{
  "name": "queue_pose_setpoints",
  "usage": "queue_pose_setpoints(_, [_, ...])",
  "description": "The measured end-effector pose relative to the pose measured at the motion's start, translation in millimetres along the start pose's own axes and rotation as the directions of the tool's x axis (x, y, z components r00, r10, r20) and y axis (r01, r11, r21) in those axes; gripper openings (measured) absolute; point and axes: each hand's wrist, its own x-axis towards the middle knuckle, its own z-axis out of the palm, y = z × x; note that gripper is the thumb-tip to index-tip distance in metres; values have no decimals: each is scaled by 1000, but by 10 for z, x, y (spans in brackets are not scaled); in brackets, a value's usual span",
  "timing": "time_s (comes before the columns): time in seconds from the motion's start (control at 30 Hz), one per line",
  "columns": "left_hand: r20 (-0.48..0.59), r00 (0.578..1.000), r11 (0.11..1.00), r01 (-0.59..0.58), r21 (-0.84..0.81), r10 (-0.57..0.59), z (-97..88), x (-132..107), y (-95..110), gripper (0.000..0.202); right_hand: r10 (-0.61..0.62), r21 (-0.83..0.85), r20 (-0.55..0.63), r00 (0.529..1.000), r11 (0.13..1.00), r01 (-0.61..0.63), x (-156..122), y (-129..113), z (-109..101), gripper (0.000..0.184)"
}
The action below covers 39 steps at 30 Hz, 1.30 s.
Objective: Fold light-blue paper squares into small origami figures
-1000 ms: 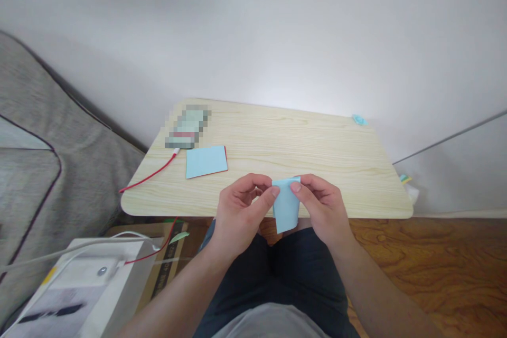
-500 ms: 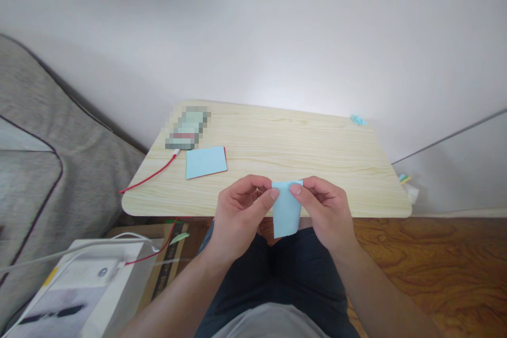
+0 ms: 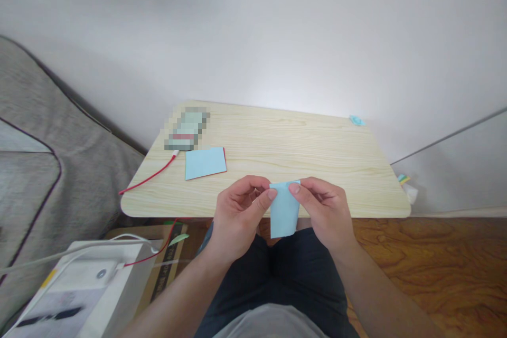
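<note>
A small light-blue sheet of paper (image 3: 284, 214) hangs between my two hands, just over the near edge of the table. My left hand (image 3: 240, 216) pinches its upper left corner between thumb and fingers. At the upper right corner, my right hand (image 3: 327, 211) grips it the same way, thumb on the near face. The sheet's lower edge dangles free above my lap. A pad of light-blue paper (image 3: 206, 163) with a red edge lies on the table to the left of my hands.
On the pale wooden table (image 3: 285, 137) lies a blurred-out phone (image 3: 188, 129) with a red cable (image 3: 152, 177) plugged in. A crumpled blue paper piece (image 3: 357, 120) sits at the far right corner. A white box (image 3: 130, 274) stands below left, beside a grey sofa (image 3: 91, 169).
Almost nothing differs. The blue sheet has shifted very slightly left, and both hands keep their pinch on its top corners.
</note>
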Motion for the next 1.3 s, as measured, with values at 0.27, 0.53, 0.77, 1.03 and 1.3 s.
queue_pose_setpoints(0.27, [-32, 999, 998, 9, 56, -7, -17, 16, -58, 15, -31, -112, 85, 996, 993, 41, 47, -16, -62, 25])
queue_pose_setpoints(0.53, [-98, 994, 997, -31, 75, 38, -46, 72, -82, 18, 53, -165, 258, 965, 986, -10, 29, 160, -80, 34])
queue_pose_setpoints(0.77, [-123, 991, 996, -50, 74, 59, -50, 96, -81, 17, 99, -155, 264, 959, 986, -59, 39, 161, -70, 35])
queue_pose_setpoints(1.03, [-147, 987, 998, -62, 32, 66, -79, 126, -161, 19, 36, -271, 296, 955, 961, 48, 21, 239, -108, 44])
queue_pose_setpoints(1.3, [-186, 980, 996, -82, -33, 75, -87, 165, -202, 19, 42, -264, 315, 948, 963, 45, 0, 280, -102, 45])
